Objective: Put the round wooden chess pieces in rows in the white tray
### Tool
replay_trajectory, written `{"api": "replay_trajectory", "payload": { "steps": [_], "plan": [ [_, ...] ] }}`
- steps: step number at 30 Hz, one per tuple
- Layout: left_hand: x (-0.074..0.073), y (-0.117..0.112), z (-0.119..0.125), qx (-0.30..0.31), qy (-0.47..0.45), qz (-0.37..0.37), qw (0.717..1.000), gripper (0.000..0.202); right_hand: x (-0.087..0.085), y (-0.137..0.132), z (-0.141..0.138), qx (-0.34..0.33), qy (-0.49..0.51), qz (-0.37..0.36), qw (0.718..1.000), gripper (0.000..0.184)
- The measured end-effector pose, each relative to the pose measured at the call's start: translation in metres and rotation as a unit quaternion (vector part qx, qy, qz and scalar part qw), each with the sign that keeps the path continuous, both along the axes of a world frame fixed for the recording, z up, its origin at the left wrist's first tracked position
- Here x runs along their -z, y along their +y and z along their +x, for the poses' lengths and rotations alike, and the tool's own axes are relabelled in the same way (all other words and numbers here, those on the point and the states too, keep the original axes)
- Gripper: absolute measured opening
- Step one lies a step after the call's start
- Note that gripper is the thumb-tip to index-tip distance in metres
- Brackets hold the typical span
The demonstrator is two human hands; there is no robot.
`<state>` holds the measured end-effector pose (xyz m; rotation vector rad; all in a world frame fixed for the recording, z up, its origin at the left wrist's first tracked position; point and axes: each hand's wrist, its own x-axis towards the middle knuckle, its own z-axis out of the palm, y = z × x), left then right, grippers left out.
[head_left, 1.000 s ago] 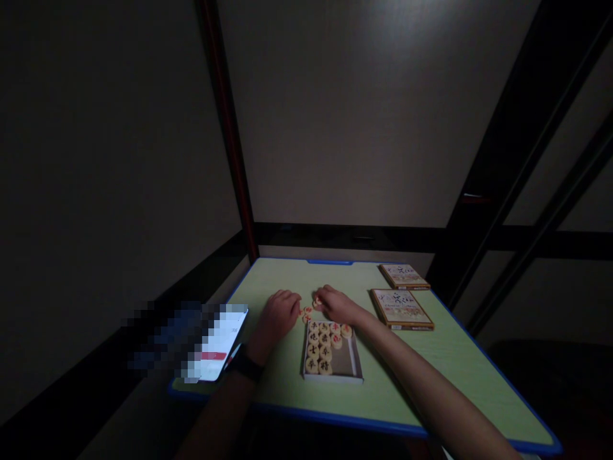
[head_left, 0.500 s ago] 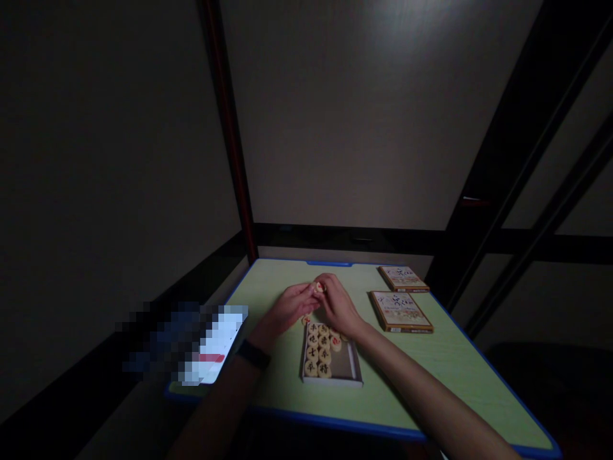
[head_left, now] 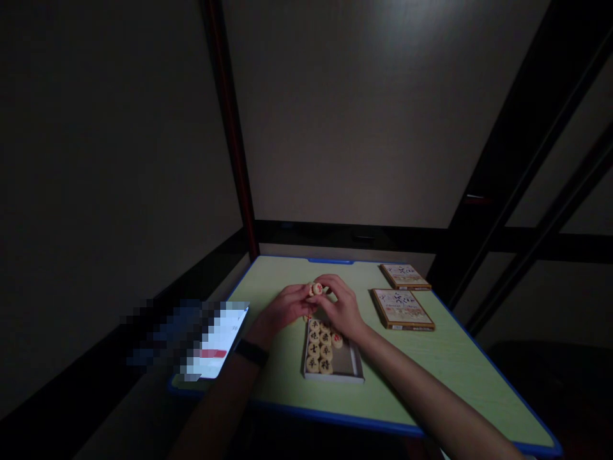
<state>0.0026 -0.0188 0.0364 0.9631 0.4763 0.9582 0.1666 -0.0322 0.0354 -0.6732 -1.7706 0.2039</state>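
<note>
Above the far edge of an open box tray point(head_left: 345, 378), my two hands meet around round wooden Chinese chess pieces point(head_left: 317, 289) with red characters. My left hand point(head_left: 287, 306), a dark band on its wrist, is closed with its fingertips on them from the left. From the other side, my right hand point(head_left: 342, 308) grips them between thumb and curled fingers. Inside the tray, black-lettered pieces point(head_left: 326, 352) fill the left columns, and a red-lettered piece point(head_left: 337, 340) lies to their right. Another red piece point(head_left: 307, 317) shows on the table under my hands, partly hidden.
Two flat Chinese chess boxes point(head_left: 403, 310) lie on the right side of the green, blue-edged table point(head_left: 454, 377). At the left edge is a lit screen point(head_left: 223, 342), partly pixelated. A wall point(head_left: 354, 160) rises behind the table.
My right hand's fingers have shifted and opened slightly around the pieces, so their red faces show more fully. The view has tilted a little.
</note>
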Motion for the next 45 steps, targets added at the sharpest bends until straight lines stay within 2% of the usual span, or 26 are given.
{"api": "replay_trajectory", "payload": {
  "steps": [3,11,15,18,20,23,26,30,34,38,45],
  "plan": [
    [-0.001,-0.001,0.0,0.003,0.021,0.009,1.0,0.034,0.0,-0.001,0.0,-0.011,-0.016,0.019,1.0,0.013],
    [-0.01,-0.006,-0.004,-0.043,0.053,0.022,0.997,0.027,0.002,0.003,0.003,-0.003,-0.066,0.019,0.998,0.016],
    [-0.008,-0.005,-0.004,-0.048,0.058,0.024,0.997,0.028,0.0,0.001,0.002,0.005,-0.094,0.015,0.995,0.012],
    [-0.008,-0.003,-0.003,-0.056,0.047,0.041,0.996,0.024,0.001,0.0,0.002,0.005,-0.1,0.006,0.995,0.017],
    [-0.008,0.0,-0.004,-0.079,0.031,0.046,0.995,0.021,0.003,0.002,0.003,0.012,-0.097,-0.02,0.995,0.026],
    [-0.009,0.006,-0.009,-0.157,-0.005,0.027,0.987,0.018,0.004,0.009,0.007,0.034,-0.11,-0.073,0.991,0.034],
    [-0.008,0.013,-0.016,-0.232,-0.035,-0.003,0.972,0.025,0.001,0.018,0.009,0.0,-0.214,-0.126,0.969,0.028],
    [-0.005,0.017,-0.023,-0.285,-0.068,-0.03,0.956,0.03,-0.008,0.029,0.002,-0.042,-0.326,-0.157,0.931,0.028],
    [-0.003,0.021,-0.023,-0.334,-0.113,-0.057,0.934,0.018,-0.014,0.042,-0.01,-0.024,-0.398,-0.163,0.902,0.034],
    [-0.002,0.025,-0.023,-0.375,-0.145,-0.107,0.909,0.018,-0.014,0.059,-0.024,0.003,-0.445,-0.167,0.88,0.036],
    [0.001,0.031,-0.027,-0.399,-0.172,-0.147,0.888,0.024,-0.009,0.068,-0.046,0.015,-0.487,-0.157,0.859,0.018]
  ]
}}
